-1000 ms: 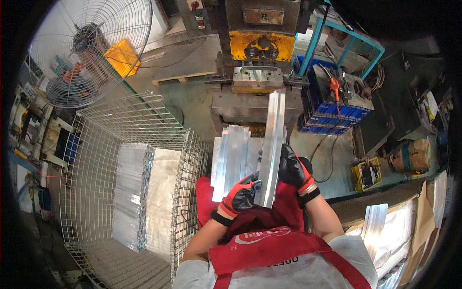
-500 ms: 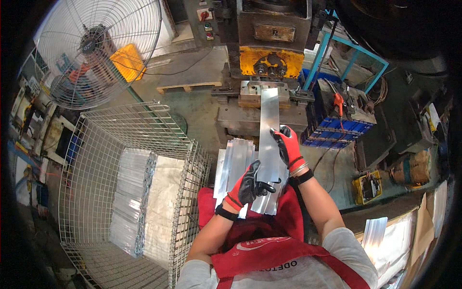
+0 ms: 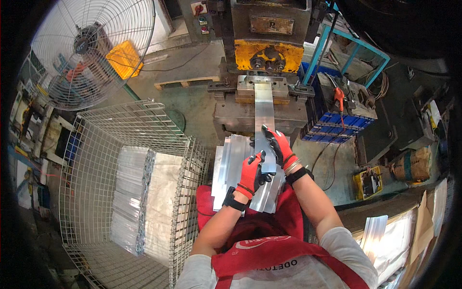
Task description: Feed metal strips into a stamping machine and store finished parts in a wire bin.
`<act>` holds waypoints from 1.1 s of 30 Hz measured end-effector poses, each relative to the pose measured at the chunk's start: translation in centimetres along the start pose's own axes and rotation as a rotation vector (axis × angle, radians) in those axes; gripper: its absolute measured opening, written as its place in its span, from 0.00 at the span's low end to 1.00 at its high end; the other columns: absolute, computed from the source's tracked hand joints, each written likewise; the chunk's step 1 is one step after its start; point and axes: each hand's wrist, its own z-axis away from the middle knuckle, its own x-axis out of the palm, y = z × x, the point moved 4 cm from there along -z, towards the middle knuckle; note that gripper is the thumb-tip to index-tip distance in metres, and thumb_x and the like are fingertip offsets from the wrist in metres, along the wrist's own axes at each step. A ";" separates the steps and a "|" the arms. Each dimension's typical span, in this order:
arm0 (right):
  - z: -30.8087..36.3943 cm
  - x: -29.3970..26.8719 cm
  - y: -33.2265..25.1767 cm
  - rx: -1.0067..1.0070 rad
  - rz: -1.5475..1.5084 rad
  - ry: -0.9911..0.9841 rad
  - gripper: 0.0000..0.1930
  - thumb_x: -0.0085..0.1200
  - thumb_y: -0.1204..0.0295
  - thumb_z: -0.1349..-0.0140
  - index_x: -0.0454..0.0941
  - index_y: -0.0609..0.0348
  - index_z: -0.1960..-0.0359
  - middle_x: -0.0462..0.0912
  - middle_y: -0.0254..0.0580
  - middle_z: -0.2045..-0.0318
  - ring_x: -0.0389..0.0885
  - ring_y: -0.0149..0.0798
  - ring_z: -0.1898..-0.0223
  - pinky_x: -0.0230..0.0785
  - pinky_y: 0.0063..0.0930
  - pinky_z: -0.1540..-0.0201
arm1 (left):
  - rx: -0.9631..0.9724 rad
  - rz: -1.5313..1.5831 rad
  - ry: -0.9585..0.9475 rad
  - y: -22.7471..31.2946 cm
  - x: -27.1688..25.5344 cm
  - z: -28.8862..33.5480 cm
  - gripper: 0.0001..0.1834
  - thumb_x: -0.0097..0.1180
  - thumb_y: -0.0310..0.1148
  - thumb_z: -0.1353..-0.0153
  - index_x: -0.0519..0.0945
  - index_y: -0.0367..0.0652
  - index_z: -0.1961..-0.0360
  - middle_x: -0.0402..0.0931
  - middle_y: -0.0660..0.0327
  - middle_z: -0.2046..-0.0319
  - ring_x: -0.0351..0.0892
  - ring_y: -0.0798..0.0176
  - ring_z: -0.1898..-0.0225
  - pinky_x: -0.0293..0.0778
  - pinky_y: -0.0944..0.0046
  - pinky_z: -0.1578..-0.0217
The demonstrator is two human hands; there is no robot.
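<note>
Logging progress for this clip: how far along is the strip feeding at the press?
Done: flat metal strips fill the wire mesh basket at the person's left. In hand: the left hand and right hand grip one long silver metal strip, its far end at the press die. Left: a stack of strips on the lap.

My lap, under a red apron, carries a stack of metal strips. Concrete floor bears the press, a wire cage of strips, a wooden pallet, and a fan.
</note>
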 end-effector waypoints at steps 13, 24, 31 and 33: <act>1.0 1.4 -3.2 -0.003 0.014 0.008 0.10 0.54 0.63 0.46 0.72 0.51 0.81 0.67 0.22 0.83 0.62 0.20 0.82 0.55 0.18 0.81 | 0.023 -0.004 -0.050 0.5 0.5 -0.5 0.12 0.46 0.39 0.41 0.73 0.40 0.69 0.73 0.62 0.79 0.74 0.66 0.85 0.69 0.69 0.90; 0.2 0.5 -1.6 0.067 -0.025 0.026 0.09 0.52 0.63 0.44 0.77 0.55 0.74 0.69 0.20 0.79 0.63 0.19 0.77 0.56 0.18 0.75 | -0.040 -0.007 -0.044 1.4 1.5 0.4 0.12 0.49 0.39 0.42 0.73 0.41 0.70 0.73 0.61 0.80 0.74 0.64 0.86 0.68 0.69 0.92; 0.5 0.6 -2.0 0.054 0.093 -0.029 0.10 0.48 0.64 0.42 0.78 0.55 0.69 0.72 0.25 0.77 0.65 0.21 0.75 0.58 0.17 0.72 | -0.027 0.026 -0.049 1.0 0.9 0.2 0.12 0.49 0.40 0.43 0.72 0.42 0.70 0.73 0.61 0.80 0.75 0.63 0.86 0.68 0.69 0.91; 0.7 0.8 -2.2 -0.021 0.106 -0.022 0.11 0.48 0.63 0.42 0.78 0.55 0.69 0.71 0.26 0.79 0.64 0.21 0.76 0.57 0.17 0.73 | -0.035 -0.018 -0.045 1.0 1.0 0.3 0.12 0.48 0.40 0.43 0.72 0.42 0.69 0.74 0.61 0.80 0.75 0.63 0.85 0.68 0.69 0.91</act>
